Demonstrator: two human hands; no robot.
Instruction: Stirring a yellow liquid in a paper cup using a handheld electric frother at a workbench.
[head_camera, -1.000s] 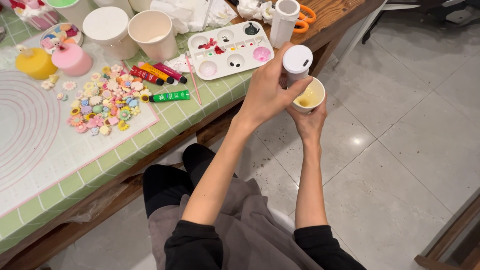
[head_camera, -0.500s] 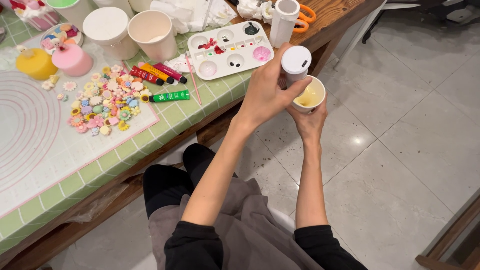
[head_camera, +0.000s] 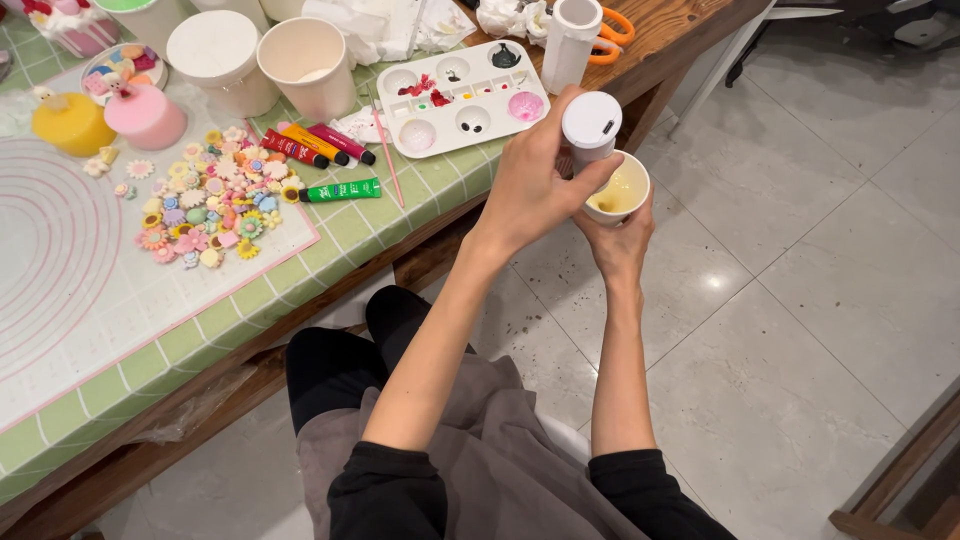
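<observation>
While you sit beside the green-tiled table (head_camera: 330, 262), your left hand (head_camera: 530, 190) is closed around a white cylindrical plastic bottle (head_camera: 591, 127), its flat cap facing up toward the camera, and your right hand (head_camera: 618, 240) cups a small white paper cup (head_camera: 620, 190) from below, fingers wrapped round its wall. Bottle and cup touch: the bottle rests against the cup's rim on the side nearer the table, and both hang off the table's edge, above the pale floor tiles (head_camera: 800, 260). Inside the cup lies a shallow pool of pale yellow liquid.

On the table, just beyond your left hand, sits a white plastic paint palette (head_camera: 455, 75) with red, black and pink dabs in its wells. A thin pink-handled brush (head_camera: 383, 150) lies beside the palette, and past it three paint tubes in red, yellow and magenta (head_camera: 310, 145), with a green tube (head_camera: 343, 190) nearer the table's edge. Farther along the table from the palette spreads a heap of small pastel flower-shaped charms (head_camera: 200, 205) on a white silicone mat with pink rings (head_camera: 70, 280). Two tall white paper cups (head_camera: 265, 65) stand behind the tubes. A second white bottle (head_camera: 570, 40) stands at the palette's far corner, in front of orange-handled scissors (head_camera: 615, 30).
</observation>
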